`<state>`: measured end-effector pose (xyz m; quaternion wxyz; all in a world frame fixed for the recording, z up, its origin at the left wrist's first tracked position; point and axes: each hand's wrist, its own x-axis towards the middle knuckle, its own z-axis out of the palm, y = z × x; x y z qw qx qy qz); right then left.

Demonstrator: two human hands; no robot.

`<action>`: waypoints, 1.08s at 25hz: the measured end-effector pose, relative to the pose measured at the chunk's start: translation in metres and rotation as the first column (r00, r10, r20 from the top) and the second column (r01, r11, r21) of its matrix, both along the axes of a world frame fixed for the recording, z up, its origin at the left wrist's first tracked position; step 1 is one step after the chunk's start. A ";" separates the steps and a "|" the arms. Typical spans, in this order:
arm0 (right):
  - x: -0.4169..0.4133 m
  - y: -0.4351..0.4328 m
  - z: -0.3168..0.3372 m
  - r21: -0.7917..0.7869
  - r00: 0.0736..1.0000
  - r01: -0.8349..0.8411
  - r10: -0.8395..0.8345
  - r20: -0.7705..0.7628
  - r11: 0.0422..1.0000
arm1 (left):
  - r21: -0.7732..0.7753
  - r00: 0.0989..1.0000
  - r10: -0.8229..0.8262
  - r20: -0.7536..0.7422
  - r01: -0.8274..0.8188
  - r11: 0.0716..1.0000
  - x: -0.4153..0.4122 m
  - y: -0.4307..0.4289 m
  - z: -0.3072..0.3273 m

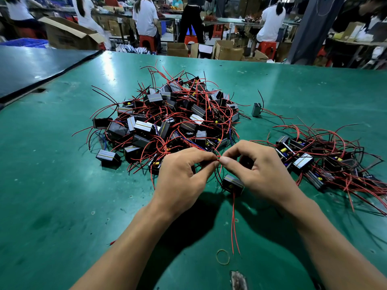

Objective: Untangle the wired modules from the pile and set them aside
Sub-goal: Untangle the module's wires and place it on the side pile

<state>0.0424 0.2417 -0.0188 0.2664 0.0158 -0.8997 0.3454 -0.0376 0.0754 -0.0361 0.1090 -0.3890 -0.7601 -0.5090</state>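
A big tangled pile (173,120) of small black box modules with red and black wires lies in the middle of the green table (62,195). My left hand (182,174) and my right hand (259,168) meet at the pile's near edge, both pinching the same red wire (218,156) between thumb and forefinger. One black module (232,183) hangs just under my right hand, its red leads trailing toward me. A smaller heap of modules (320,162) lies to the right.
A single module (256,109) stands alone right of the pile. A rubber band (222,257) lies on the mat near me. A dark table (31,65) adjoins at the left. People on red stools and cardboard boxes fill the background.
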 end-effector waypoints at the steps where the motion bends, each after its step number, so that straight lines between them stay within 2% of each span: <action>1: -0.001 -0.001 0.001 -0.062 0.998 0.017 -0.013 0.069 0.998 | -0.008 1.000 0.005 -0.027 -0.005 1.000 0.000 0.000 0.000; 3: -0.003 -0.003 0.002 -0.280 0.973 0.043 0.024 0.231 0.959 | -0.024 0.998 -0.002 -0.059 0.000 1.000 0.000 0.001 -0.001; 5: -0.005 -0.005 0.004 -0.584 0.929 0.094 0.139 0.342 0.806 | -0.034 0.997 -0.010 -0.072 0.008 0.999 0.001 0.000 -0.001; 6: -0.004 -0.004 0.005 -0.662 0.915 0.116 0.180 0.362 0.741 | -0.032 0.997 -0.006 -0.071 0.004 0.999 0.001 0.000 -0.002; 7: -0.003 -0.002 0.005 -0.675 0.911 0.105 0.202 0.360 0.730 | -0.024 0.998 0.001 -0.062 -0.003 1.000 0.000 0.000 -0.002; 8: -0.002 0.001 0.005 -0.632 0.915 0.067 0.205 0.347 0.772 | -0.015 0.999 0.011 -0.050 -0.012 1.000 -0.001 0.000 -0.002; 10: 0.001 0.007 0.004 -0.426 0.944 -0.029 0.164 0.286 0.904 | -0.017 0.999 0.029 -0.030 -0.030 0.999 -0.002 0.000 -0.002; 12: 0.002 0.010 0.002 -0.214 0.977 -0.076 0.115 0.179 0.974 | -0.032 0.999 0.033 -0.023 -0.033 0.999 -0.003 -0.001 -0.002; 15: 0.000 0.007 0.000 0.035 0.993 -0.116 0.116 0.000 0.993 | -0.037 1.000 0.014 -0.013 -0.014 0.999 -0.003 -0.002 -0.002; 18: -0.001 0.006 -0.001 0.104 0.988 -0.086 0.098 -0.119 0.991 | -0.031 1.000 -0.002 -0.026 0.001 1.000 -0.002 -0.002 -0.001; 20: -0.001 0.004 -0.003 -0.035 0.998 -0.043 0.041 -0.037 0.998 | -0.008 0.999 0.005 -0.050 -0.006 1.000 0.000 -0.001 0.000; 21: -0.002 0.003 -0.004 -0.202 0.996 -0.034 0.051 0.080 0.979 | 0.004 0.998 0.010 -0.062 -0.010 1.000 0.001 0.000 0.000; 22: -0.004 0.002 -0.004 -0.417 0.973 -0.020 0.113 0.200 0.909 | 0.010 0.997 0.011 -0.073 -0.010 1.000 0.002 0.000 -0.001; 23: -0.005 0.002 -0.004 -0.611 0.935 0.022 0.201 0.293 0.791 | 0.008 0.997 0.006 -0.080 -0.005 1.000 0.002 0.000 -0.001; 24: -0.005 0.001 -0.003 -0.739 0.901 0.075 0.272 0.337 0.669 | 0.001 0.997 -0.001 -0.082 0.001 1.000 0.003 0.000 -0.001; 25: -0.005 0.001 -0.001 -0.794 0.888 0.107 0.301 0.347 0.598 | -0.008 0.997 -0.007 -0.079 0.006 1.000 0.003 0.000 -0.001; 26: -0.005 0.001 -0.001 -0.794 0.900 0.103 0.284 0.331 0.599 | -0.014 0.998 -0.009 -0.069 0.008 1.000 0.003 0.000 -0.001; 27: -0.004 0.002 -0.002 -0.743 0.928 0.070 0.230 0.293 0.665 | -0.012 0.999 -0.010 -0.053 0.010 1.000 0.003 0.000 -0.001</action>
